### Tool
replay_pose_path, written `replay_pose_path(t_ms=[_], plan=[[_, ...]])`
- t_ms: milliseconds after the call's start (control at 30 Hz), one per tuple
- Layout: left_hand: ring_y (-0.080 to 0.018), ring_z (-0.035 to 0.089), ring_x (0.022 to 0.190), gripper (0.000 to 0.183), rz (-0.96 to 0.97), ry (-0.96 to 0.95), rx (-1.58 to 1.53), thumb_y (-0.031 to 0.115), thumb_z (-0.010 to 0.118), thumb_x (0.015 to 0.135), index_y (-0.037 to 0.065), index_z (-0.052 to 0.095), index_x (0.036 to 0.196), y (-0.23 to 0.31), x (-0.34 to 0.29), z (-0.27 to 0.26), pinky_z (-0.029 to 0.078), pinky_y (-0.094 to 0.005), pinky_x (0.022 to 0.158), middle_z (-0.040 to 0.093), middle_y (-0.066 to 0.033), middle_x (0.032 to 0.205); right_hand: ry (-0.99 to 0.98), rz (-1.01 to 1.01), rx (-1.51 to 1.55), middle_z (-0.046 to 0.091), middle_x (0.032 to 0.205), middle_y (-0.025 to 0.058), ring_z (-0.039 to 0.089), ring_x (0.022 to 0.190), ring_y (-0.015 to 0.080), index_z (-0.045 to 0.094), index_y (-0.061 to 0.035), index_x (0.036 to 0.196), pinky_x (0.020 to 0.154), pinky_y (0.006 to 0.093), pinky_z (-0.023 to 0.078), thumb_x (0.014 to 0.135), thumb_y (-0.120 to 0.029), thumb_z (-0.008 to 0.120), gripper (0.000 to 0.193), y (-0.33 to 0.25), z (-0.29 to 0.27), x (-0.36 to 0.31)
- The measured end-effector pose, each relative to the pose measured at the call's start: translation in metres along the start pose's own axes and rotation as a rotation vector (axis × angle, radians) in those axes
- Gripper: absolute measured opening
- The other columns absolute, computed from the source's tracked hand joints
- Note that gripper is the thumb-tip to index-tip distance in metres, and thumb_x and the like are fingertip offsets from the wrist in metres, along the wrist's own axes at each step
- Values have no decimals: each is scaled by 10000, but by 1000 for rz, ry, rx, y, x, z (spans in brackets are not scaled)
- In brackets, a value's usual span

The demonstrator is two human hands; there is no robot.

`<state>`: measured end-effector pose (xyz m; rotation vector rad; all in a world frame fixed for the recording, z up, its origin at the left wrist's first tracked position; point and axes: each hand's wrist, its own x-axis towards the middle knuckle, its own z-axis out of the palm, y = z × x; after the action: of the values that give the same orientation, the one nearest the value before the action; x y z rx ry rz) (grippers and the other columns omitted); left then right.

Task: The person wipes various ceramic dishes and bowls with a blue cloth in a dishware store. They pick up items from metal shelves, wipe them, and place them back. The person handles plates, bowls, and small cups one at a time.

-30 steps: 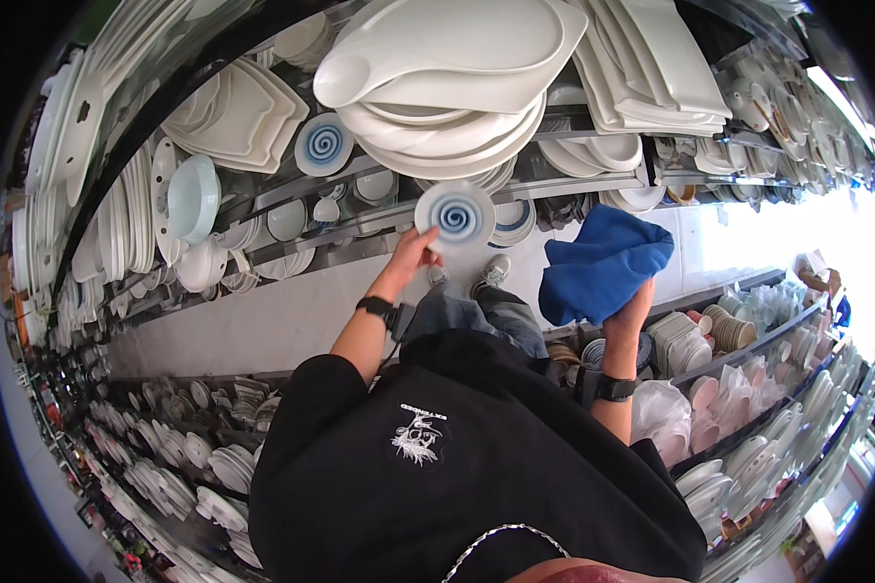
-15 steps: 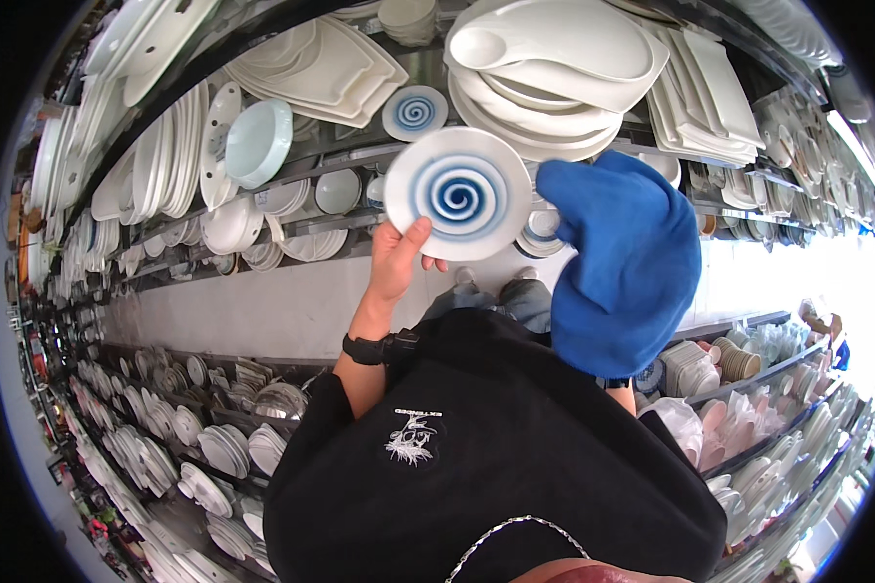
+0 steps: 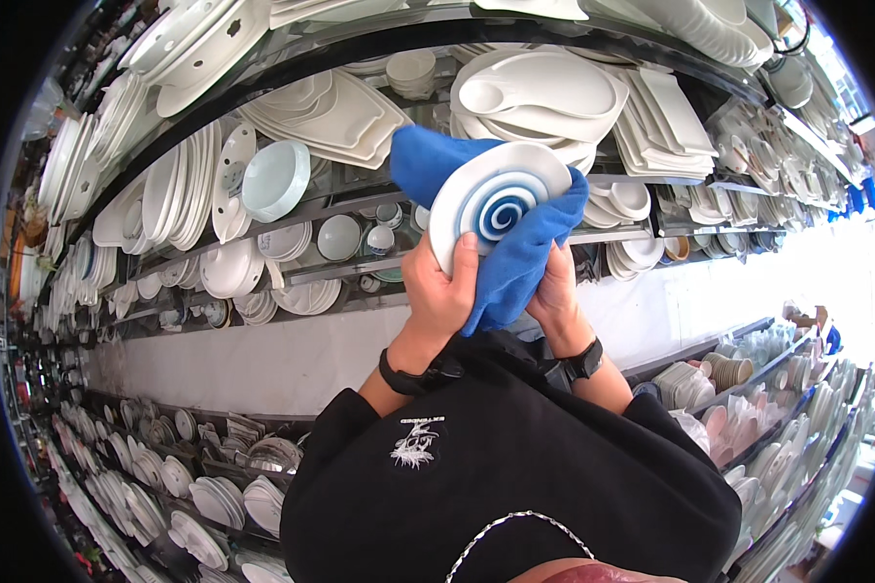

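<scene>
A round white plate with a blue spiral (image 3: pixel 501 209) is held up in front of me, tilted. My left hand (image 3: pixel 437 282) grips its lower left rim, the thumb lying on the face and the other fingers out of sight behind. A blue cloth (image 3: pixel 510 282) wraps the plate's right rim, and part of it sticks out behind the plate at the upper left. Holding the cloth from below on the right is my right hand (image 3: pixel 556 287), its fingertips partly covered by the fabric.
Beyond my hands, a shelf (image 3: pixel 360 206) carries stacked white dishes (image 3: pixel 544 87), a pale blue bowl (image 3: pixel 275 182) and small bowls (image 3: pixel 340 238). Behind me, lower racks hold more plates (image 3: pixel 219 500). A light floor strip (image 3: pixel 233 364) runs between.
My right hand has brought the cloth left, from beside the plate to around its right rim. The plate has shifted slightly right and tilted. My left hand still holds it.
</scene>
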<state>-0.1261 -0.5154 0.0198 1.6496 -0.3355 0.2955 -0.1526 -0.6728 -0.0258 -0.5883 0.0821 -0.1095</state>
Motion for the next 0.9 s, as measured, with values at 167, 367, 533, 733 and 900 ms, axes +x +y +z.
replay_pose_path(t_ms=[167, 367, 533, 733, 900], plan=[[-126, 630, 767, 277, -52, 63, -241, 220, 640, 1020, -51, 668, 1071, -3, -5, 17, 499, -285, 699, 715, -70, 854, 13, -179, -114, 665, 1193, 55, 667, 1059, 173, 536, -58, 1317, 929, 336, 566, 986, -240, 695, 410, -8, 17, -5], [-81, 592, 770, 256, -164, -232, -361, 213, 612, 1047, -33, 671, 1088, -9, -1, 11, 484, -259, 696, 713, -21, 876, 126, -339, -324, 666, 1175, 65, 674, 1018, 155, 533, -44, 1308, 891, 309, 571, 1040, -181, 610, 311, -29, 15, -6], [-93, 589, 730, 259, -133, -315, -164, 213, 637, 1027, -38, 673, 1079, 7, -4, 2, 488, -286, 667, 709, -60, 820, 169, -415, -346, 667, 1145, 48, 650, 1001, 130, 565, -39, 1251, 900, 294, 544, 1018, -179, 655, 287, -37, 11, -12], [-97, 543, 688, 271, -187, -411, -40, 239, 658, 1013, -20, 687, 1087, 6, 6, -46, 476, -285, 650, 695, -35, 796, -3, -379, -798, 669, 1142, 49, 618, 1014, 121, 550, 19, 1320, 920, 287, 511, 998, -129, 679, 378, -43, 10, -12], [-121, 585, 731, 282, -64, -223, -163, 224, 629, 1029, -34, 672, 1132, -6, -10, -45, 489, -290, 676, 709, -21, 834, 9, -384, -625, 662, 1160, 44, 608, 1050, 114, 555, 0, 1317, 941, 279, 499, 1003, -149, 676, 368, -27, 40, -8]])
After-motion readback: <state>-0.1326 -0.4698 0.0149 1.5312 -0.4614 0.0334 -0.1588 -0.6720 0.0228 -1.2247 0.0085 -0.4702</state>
